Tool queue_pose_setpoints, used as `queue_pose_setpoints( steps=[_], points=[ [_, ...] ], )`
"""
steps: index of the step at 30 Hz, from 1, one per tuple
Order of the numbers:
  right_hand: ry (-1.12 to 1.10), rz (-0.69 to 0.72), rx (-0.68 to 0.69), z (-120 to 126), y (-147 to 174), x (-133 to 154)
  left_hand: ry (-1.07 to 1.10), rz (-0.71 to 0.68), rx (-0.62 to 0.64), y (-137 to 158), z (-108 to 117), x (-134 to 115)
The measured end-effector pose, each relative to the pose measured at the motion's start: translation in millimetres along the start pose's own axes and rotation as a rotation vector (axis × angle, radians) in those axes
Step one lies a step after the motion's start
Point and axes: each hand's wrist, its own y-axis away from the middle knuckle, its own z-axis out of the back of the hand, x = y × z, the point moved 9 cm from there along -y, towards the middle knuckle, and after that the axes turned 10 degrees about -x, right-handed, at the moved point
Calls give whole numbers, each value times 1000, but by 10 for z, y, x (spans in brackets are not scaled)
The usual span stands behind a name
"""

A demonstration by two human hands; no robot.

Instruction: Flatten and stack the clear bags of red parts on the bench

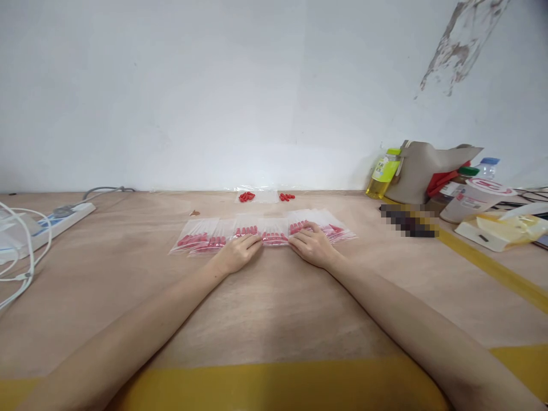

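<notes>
A row of clear plastic bags with small red pieces inside lies across the table, some overlapping. My left hand is closed at the left edge of the middle bag, its fingers pressed together. At that bag's right edge my right hand is closed too, with one finger stretched over the neighbouring bag. The fingertips are partly hidden. Behind the row, near the wall, are two small heaps of loose red pieces and a clear bag between them.
On the left lie a white power strip and white cables. At the right stand a bottle of yellow liquid, a grey-beige bag, a white tub and a yellow-and-white packet. Yellow tape runs along the front of the table.
</notes>
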Motion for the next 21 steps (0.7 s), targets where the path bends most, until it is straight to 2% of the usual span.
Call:
queue_pose_setpoints(
  steps=[7, 13, 21],
  points=[
    [41, 30, -8, -8, -1, 21, 16, 46, 37, -27, -28, 38],
    [78, 37, -4, 16, -22, 23, 48, 26, 4, -69, 10, 11],
    [35, -19, -15, 48, -83, 60, 64, 78, 18, -49, -10, 50]
  ],
)
